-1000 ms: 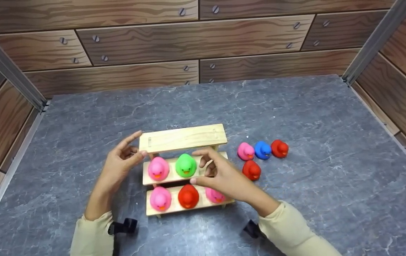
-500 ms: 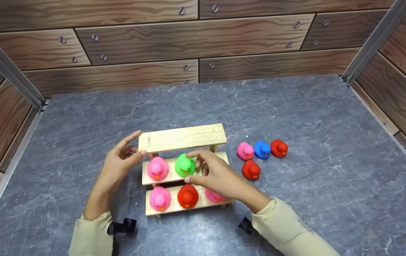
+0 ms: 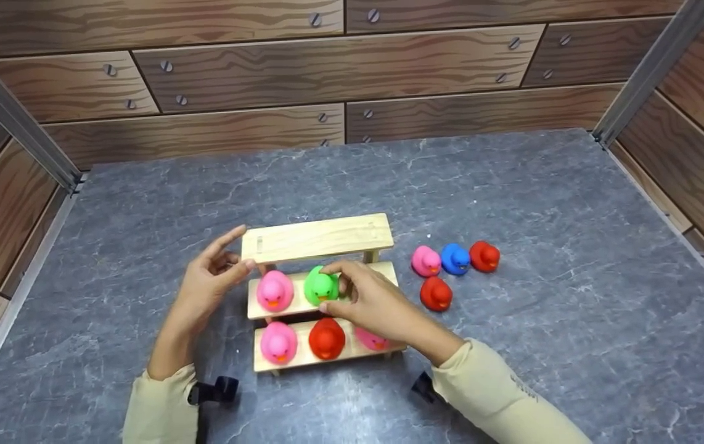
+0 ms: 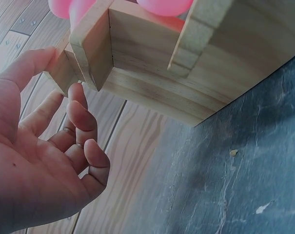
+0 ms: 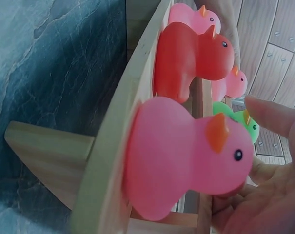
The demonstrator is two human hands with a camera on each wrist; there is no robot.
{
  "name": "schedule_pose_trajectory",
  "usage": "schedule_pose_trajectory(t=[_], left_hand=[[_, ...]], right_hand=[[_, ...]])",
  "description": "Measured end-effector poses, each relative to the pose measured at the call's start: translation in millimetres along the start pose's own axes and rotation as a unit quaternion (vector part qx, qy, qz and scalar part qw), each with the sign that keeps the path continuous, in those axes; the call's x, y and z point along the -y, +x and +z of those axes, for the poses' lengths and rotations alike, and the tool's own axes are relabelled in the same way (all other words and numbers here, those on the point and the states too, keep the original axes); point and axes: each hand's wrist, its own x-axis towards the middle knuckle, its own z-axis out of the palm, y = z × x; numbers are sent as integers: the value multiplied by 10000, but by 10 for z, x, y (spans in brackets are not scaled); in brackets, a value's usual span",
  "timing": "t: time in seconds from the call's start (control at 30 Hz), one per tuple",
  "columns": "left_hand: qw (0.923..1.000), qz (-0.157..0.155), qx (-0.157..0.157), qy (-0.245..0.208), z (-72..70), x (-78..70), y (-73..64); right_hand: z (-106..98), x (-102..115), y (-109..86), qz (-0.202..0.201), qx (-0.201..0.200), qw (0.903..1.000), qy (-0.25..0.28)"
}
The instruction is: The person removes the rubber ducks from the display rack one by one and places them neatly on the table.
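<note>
A three-tier wooden display stand (image 3: 318,239) stands on the grey tabletop. My left hand (image 3: 203,285) holds the left end of its top shelf between thumb and index finger; in the left wrist view the other fingers curl loosely below. On the middle shelf sit a pink rubber duck (image 3: 274,291) and a green rubber duck (image 3: 317,285). My right hand (image 3: 367,299) pinches the green duck from its right side, thumb in front and index finger behind. The bottom shelf carries another pink duck (image 3: 278,343), a red duck (image 3: 327,339) and a pink duck (image 5: 162,156) partly hidden under my right hand in the head view.
Right of the stand, a small pink duck (image 3: 426,261), a blue duck (image 3: 455,259) and a red duck (image 3: 484,256) form a row on the tabletop, with another red duck (image 3: 436,294) in front. Wood-patterned walls (image 3: 339,68) enclose the back and sides.
My right hand has moved left, from beside the green duck to around its right side. The left hand stays at the top shelf's end.
</note>
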Motion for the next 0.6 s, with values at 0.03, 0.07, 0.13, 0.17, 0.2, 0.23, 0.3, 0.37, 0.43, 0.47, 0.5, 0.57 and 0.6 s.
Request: schedule_pose_trajectory(t=[0.03,0.07,0.13,0.17,0.2,0.23,0.3,0.37,0.43,0.47,0.5,0.57,0.6], left_hand=[[10000,16,4,-3,0,2,-1],[10000,32,4,-7,0,4,-1],[10000,55,10,-11,1,4,-1],[10000,63,10,3,2,2,0],[10000,64,14,12,3,1,1],[10000,63,12,22,4,0,3],[10000,52,19,31,5,-2,4],[10000,49,27,20,6,-4,5],[10000,54,34,11,6,-6,3],[10000,53,39,6,5,-8,1],[10000,49,42,0,5,-9,-1],[10000,47,38,6,3,-9,-5],[10000,43,30,11,2,-9,-7]], right_hand=[[3,1,1,11,-24,10000,-21],[6,2,1,18,-42,10000,-39],[8,4,1,14,-81,9999,-75],[8,2,3,13,-93,9999,-82],[8,1,2,14,-109,9999,-80],[9,-4,2,0,-133,9999,-87],[11,-13,-6,-39,-187,9998,-77],[10,-22,-18,-93,-254,9996,-38],[0,-31,-35,-131,-309,9994,43],[-10,-36,-46,-147,-325,9993,96],[-23,-40,-56,-148,-327,9992,156],[-55,-56,-76,-128,-330,9991,245],[-74,-64,-88,-106,-317,9991,268]])
